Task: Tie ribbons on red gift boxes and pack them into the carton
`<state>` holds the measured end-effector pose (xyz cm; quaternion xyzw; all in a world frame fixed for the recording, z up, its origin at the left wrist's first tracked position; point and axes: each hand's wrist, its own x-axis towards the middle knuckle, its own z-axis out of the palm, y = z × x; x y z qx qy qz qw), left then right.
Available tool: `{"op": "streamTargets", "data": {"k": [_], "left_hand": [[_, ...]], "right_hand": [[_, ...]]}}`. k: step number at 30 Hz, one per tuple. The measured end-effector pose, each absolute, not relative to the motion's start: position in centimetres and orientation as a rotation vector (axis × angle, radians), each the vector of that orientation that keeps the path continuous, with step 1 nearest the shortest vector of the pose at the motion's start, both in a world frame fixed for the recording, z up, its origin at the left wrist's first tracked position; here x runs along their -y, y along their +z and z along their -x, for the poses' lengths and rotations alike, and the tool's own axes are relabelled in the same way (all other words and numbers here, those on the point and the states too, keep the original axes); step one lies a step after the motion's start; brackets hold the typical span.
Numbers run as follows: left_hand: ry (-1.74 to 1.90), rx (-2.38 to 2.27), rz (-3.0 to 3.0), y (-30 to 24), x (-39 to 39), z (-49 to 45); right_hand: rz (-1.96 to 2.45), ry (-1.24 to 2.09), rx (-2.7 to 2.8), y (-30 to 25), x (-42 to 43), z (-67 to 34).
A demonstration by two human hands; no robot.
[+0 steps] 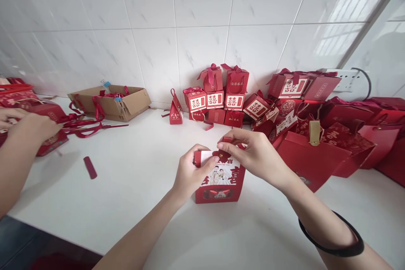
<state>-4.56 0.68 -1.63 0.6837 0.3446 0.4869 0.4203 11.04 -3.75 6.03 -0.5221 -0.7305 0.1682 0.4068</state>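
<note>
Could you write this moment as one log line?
left hand: holding red gift box | right hand: pinching small red piece at its top | gift box: upright on white table | nearby: cardboard box, co-worker's hand

One camera sits on the person's head, above and on the near side of the held red box (pixel 220 179). It looks forward and down at the box, quite close, and sees the tiled wall (pixel 202 46) far behind it too.
</note>
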Motion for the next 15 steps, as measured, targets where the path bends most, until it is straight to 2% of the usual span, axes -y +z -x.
{"op": "streamTargets", "data": {"k": [9,12,15], "left_hand": [[1.140,-0.586,-1.521,-3.0,-1.4,4.6],[1.115,-0.550,-1.421,-2.7,-1.8,4.7],[1.099,-0.546,-1.345,-2.2,-2.1,4.9]], "right_hand": [[1.542,0.448,2.004,6.1,3.6,-12.7],[1.517,0.558,1.728,6.1,3.0,-13.8],[1.429,0.818,1.263,5.7,1.8,-15.3]]}}
